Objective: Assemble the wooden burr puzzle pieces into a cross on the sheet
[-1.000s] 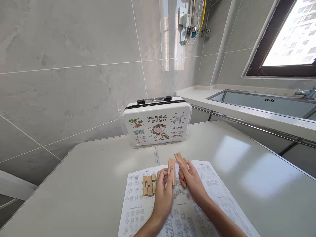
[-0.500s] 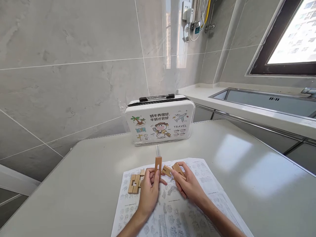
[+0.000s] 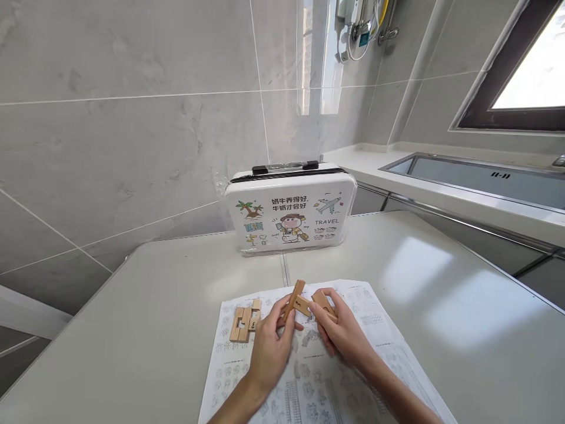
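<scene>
Left hand [image 3: 269, 347] pinching wooden stick [image 3: 295, 297], right hand [image 3: 342, 333] clasping wooden block [image 3: 324, 303], printed sheet [image 3: 318, 383], grey table [image 3: 154, 330], tiled wall [image 3: 132, 118]

Pale matt wooden blocks [image 3: 309, 303] on printed paper sheet [image 3: 353, 377], glossy tabletop [image 3: 168, 318].

a sheet [image 3: 353, 353] lies on the table [image 3: 154, 330]. both hands rest over it, left hand [image 3: 269, 350] beside right hand [image 3: 342, 333], with wooden pieces [image 3: 309, 303] between their fingertips. joined blocks [image 3: 244, 321] lie left of the left hand. a case [image 3: 289, 215] stands behind, against the wall. a sink [image 3: 477, 176] lies far right.
</scene>
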Action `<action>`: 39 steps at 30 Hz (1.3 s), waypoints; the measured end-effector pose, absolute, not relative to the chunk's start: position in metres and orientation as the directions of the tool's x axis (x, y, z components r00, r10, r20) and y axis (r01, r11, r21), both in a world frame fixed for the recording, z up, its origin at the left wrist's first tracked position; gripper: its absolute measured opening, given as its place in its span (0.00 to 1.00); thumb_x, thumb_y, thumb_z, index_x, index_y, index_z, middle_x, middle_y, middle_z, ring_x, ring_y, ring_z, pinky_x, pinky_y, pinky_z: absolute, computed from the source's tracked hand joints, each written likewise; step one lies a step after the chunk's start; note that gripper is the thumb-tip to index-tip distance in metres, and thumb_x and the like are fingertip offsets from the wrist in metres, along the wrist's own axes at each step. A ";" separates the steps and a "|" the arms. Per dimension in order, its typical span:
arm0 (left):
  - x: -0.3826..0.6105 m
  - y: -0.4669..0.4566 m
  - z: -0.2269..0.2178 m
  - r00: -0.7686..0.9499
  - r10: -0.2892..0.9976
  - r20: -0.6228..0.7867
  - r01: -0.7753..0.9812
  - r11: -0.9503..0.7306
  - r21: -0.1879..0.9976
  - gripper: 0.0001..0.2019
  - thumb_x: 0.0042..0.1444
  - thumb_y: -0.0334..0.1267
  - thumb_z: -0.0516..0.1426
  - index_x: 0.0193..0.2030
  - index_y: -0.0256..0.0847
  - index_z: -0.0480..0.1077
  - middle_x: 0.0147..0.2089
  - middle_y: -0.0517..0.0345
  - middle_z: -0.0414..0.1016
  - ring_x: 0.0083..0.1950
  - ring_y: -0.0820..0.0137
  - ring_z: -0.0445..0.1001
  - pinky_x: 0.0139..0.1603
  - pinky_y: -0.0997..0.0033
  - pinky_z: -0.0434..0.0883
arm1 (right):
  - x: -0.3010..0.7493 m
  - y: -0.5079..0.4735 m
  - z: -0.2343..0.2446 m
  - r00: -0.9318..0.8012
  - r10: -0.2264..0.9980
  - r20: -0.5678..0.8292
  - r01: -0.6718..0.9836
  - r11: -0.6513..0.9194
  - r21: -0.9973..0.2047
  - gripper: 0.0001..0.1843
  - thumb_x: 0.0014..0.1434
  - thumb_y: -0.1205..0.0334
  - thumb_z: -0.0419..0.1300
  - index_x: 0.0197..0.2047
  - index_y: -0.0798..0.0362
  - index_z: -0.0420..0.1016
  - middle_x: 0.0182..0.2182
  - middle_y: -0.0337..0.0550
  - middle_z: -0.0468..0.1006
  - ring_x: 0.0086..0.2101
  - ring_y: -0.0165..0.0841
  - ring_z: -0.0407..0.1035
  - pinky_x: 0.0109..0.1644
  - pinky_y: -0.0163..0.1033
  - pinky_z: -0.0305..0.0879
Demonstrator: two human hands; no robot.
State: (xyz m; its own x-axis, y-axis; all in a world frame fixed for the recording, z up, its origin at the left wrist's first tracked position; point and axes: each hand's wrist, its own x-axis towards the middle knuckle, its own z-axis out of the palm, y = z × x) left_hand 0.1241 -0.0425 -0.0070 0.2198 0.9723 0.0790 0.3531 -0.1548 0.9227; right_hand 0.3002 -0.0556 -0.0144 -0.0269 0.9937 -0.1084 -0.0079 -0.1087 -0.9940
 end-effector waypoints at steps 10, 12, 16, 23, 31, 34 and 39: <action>0.122 -0.047 -0.017 0.240 0.943 0.232 0.416 -0.316 0.853 0.19 0.72 0.46 0.55 0.66 0.47 0.72 0.44 0.58 0.86 0.42 0.67 0.85 0.46 0.67 0.82 | 0.299 -0.057 -0.008 -0.036 0.992 -0.119 -0.019 -0.119 -0.993 0.21 0.69 0.37 0.56 0.45 0.47 0.62 0.13 0.23 0.64 0.12 0.27 0.54 0.18 0.32 0.56; 0.122 -0.048 -0.019 0.261 0.927 0.269 0.429 -0.361 0.828 0.20 0.73 0.45 0.55 0.69 0.47 0.70 0.44 0.57 0.86 0.40 0.67 0.84 0.45 0.68 0.82 | 0.299 -0.057 -0.008 -0.036 0.992 -0.124 -0.027 -0.125 -0.992 0.21 0.69 0.37 0.56 0.45 0.47 0.62 0.13 0.23 0.64 0.12 0.27 0.54 0.19 0.32 0.56; 0.122 -0.049 -0.021 0.296 0.910 0.289 0.475 -0.403 0.783 0.23 0.73 0.43 0.55 0.72 0.48 0.67 0.45 0.55 0.87 0.35 0.68 0.82 0.41 0.69 0.82 | 0.296 -0.057 -0.011 -0.043 0.989 -0.140 -0.048 -0.142 -0.989 0.22 0.68 0.35 0.57 0.45 0.46 0.62 0.14 0.23 0.64 0.11 0.26 0.54 0.17 0.31 0.54; 0.124 -0.048 -0.015 0.222 0.953 0.205 0.405 -0.282 0.870 0.21 0.71 0.46 0.57 0.68 0.49 0.73 0.46 0.55 0.87 0.39 0.64 0.85 0.46 0.66 0.82 | 0.296 -0.059 -0.006 -0.033 0.985 -0.171 -0.151 -0.174 -0.973 0.27 0.69 0.30 0.51 0.47 0.47 0.63 0.17 0.26 0.63 0.14 0.27 0.54 0.19 0.31 0.55; 0.124 -0.047 -0.009 0.158 0.982 0.107 0.359 -0.158 0.920 0.19 0.71 0.48 0.57 0.65 0.51 0.75 0.45 0.59 0.87 0.42 0.65 0.86 0.47 0.67 0.82 | 0.297 -0.061 -0.007 0.018 0.992 -0.127 -0.110 -0.125 -0.986 0.28 0.64 0.33 0.61 0.51 0.45 0.61 0.20 0.25 0.60 0.17 0.27 0.54 0.18 0.32 0.54; 0.124 -0.047 -0.009 0.193 0.974 0.122 0.345 -0.184 0.921 0.19 0.71 0.47 0.57 0.66 0.51 0.74 0.45 0.59 0.87 0.43 0.65 0.86 0.48 0.66 0.81 | 0.295 -0.062 -0.009 0.037 0.997 -0.063 -0.087 -0.059 -0.994 0.26 0.64 0.35 0.61 0.49 0.46 0.61 0.21 0.26 0.62 0.19 0.28 0.56 0.20 0.32 0.54; 0.121 -0.044 -0.008 0.213 0.966 0.144 0.326 -0.210 0.922 0.19 0.71 0.46 0.57 0.66 0.49 0.74 0.40 0.58 0.87 0.41 0.64 0.86 0.49 0.64 0.81 | 0.294 -0.062 -0.012 0.059 0.996 -0.063 -0.082 -0.058 -0.995 0.26 0.63 0.36 0.63 0.47 0.46 0.60 0.20 0.26 0.61 0.18 0.28 0.54 0.19 0.32 0.52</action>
